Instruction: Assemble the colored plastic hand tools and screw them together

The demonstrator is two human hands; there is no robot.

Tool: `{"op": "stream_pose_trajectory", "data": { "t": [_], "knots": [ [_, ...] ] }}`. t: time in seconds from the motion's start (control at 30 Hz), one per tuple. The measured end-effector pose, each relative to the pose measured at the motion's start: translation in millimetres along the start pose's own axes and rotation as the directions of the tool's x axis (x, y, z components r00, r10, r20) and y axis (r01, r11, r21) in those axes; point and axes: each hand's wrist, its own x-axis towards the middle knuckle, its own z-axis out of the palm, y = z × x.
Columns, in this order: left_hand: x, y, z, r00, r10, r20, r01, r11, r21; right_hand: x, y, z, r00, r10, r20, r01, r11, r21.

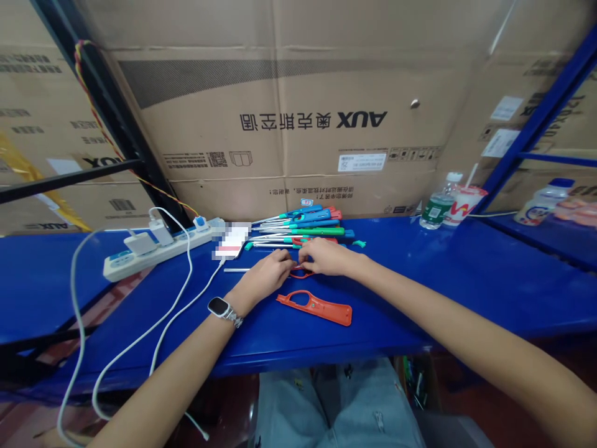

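Handle shell (321, 308): looped orange plastic

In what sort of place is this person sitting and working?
Probably a small workshop or storeroom: large AUX cartons stand behind the blue work surface, which holds a pile of what look like long-nosed lighters and a loose orange handle shell.

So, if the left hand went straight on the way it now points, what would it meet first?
The left hand would probably meet the right hand first, though depth is unclear and the red plastic looped piece between them may come sooner.
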Motion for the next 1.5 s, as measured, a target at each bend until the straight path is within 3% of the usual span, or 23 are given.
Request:
{"op": "stream_pose_trajectory", "data": {
  "t": [0.2, 0.6, 0.77, 0.93, 1.1, 1.5],
  "knots": [
    [-0.6, -1.0, 0.2, 1.000, 0.003, -0.006, -0.003, 1.000, -0.011, -3.6, 3.9, 3.1, 0.999, -0.025, -0.028, 0.027, 0.998, 0.056],
    [-6.8, -5.1, -7.3, 1.000, -0.005, 0.005, 0.006, 0.997, -0.072, 1.7, 3.0, 1.0, 1.000, 0.005, 0.024, -0.005, 1.000, 0.013],
    [-10.1, -7.4, -14.1, 0.999, -0.019, 0.028, 0.022, 0.994, -0.111, -4.9, -5.7, 4.3, 0.999, -0.026, 0.027, 0.031, 0.981, -0.191],
    [-8.1, -15.3, -7.5, 0.999, -0.033, -0.002, 0.032, 0.985, -0.170, -14.9, -18.5, 2.8, 0.996, -0.053, 0.074, 0.076, 0.931, -0.357],
    [-5.7, -24.4, -2.4, 0.998, -0.042, -0.056, 0.026, 0.965, -0.260, -11.6, -20.0, -0.9, 0.994, -0.052, 0.101, 0.086, 0.928, -0.362],
    [-3.5, -24.7, -12.0, 0.997, -0.064, 0.043, 0.072, 0.969, -0.236, 2.0, -11.4, 0.7, 0.988, -0.088, 0.130, 0.127, 0.935, -0.330]
  ]
}}
